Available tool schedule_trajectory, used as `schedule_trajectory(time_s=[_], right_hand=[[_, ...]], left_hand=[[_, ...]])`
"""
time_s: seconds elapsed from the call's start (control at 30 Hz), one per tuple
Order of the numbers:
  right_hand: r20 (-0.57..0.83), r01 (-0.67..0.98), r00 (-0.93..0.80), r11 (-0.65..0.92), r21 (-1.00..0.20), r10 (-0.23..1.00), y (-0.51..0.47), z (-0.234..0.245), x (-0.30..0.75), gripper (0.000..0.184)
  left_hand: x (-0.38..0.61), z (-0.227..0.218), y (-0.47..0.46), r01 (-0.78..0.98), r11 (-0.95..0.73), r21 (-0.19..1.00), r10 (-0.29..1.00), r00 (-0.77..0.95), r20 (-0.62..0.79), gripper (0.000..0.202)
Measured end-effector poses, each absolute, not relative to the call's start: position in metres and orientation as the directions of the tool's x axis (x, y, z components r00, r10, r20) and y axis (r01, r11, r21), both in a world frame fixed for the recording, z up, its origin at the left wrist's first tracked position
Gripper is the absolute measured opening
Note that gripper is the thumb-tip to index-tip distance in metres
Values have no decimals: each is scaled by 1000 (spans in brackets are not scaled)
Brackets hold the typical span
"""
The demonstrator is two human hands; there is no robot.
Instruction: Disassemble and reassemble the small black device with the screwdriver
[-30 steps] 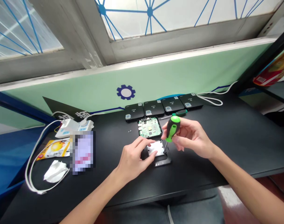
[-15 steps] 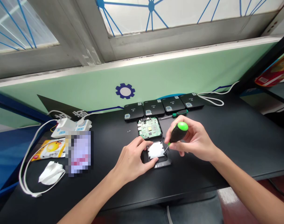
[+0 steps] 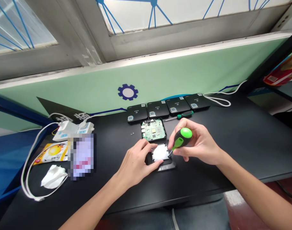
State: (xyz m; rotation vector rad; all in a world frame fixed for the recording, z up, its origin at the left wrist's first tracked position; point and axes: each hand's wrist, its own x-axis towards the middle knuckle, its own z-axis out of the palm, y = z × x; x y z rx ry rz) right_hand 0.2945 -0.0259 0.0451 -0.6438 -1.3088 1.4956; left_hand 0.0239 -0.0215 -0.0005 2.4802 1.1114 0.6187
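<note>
Fingers of my right hand (image 3: 197, 140) grip a green-and-black screwdriver (image 3: 182, 137), its tip at the right side of the white-plated cover (image 3: 160, 152); my left hand (image 3: 138, 159) clasps that cover, nearer than the open circuit-board box (image 3: 153, 130).

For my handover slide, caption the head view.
Left hand rests on a black cover with a white plate; right hand holds a green-and-black screwdriver, tip at the plate's edge.

1 crumpled tissue (image 3: 54, 176) lies near 1 yellow-and-white packet (image 3: 52, 152).
</note>
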Motion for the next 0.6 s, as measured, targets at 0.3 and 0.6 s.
schedule_trajectory(time_s=[0.3, 0.6], right_hand=[[230, -272, -393, 126, -954, 890, -24, 47, 299, 19], [189, -316, -359, 72, -946, 914, -26, 48, 296, 32]], left_hand=[[26, -3, -24, 616, -525, 587, 830, 524, 192, 62], [26, -1, -23, 586, -548, 597, 813, 539, 218, 50]])
